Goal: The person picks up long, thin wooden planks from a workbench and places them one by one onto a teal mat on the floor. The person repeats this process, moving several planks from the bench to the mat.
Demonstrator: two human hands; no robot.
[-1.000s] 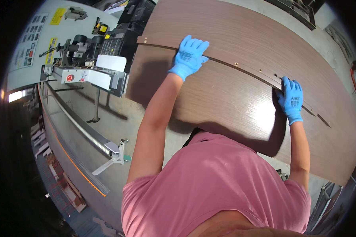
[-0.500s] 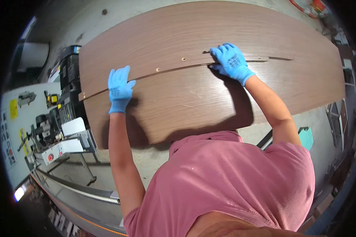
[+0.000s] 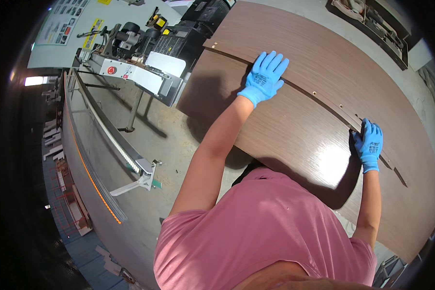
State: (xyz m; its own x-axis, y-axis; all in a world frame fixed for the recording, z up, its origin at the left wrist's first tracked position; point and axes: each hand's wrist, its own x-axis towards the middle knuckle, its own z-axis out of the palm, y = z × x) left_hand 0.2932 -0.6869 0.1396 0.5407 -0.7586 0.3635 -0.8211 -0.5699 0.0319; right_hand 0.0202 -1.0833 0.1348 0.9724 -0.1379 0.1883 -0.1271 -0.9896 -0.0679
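The brown drilled strip (image 3: 324,98) lay on the larger wood-grain board (image 3: 295,130). Its long axis ran from upper left to lower right in the head view, the right end pointing toward the lower right. The left end projected slightly past the left edge of the board; the right end stopped short of the board's right side, just before a dark slit (image 3: 400,177) roughly in line with it. Small holes were spaced along the strip, and its near edge showed as a dark line.

Left hand (image 3: 263,79): gloved in blue, laid flat across the strip, fingers extended and apart, pointing away from the body. Right hand (image 3: 370,145): gloved in blue, clamped on the strip near its right end, thumb at the near edge and fingers curled over the far side. The fingertips were partly hidden.

Clearances: a white-and-black machine (image 3: 135,82) stood close by the board's left edge. Bare floor (image 3: 179,145) lay between the board and the machine's long rail (image 3: 106,130). Beyond the far edge, a band of floor separated the board from a black tray (image 3: 367,38) of tools. The pink shirt (image 3: 270,217) was close to the near edge.
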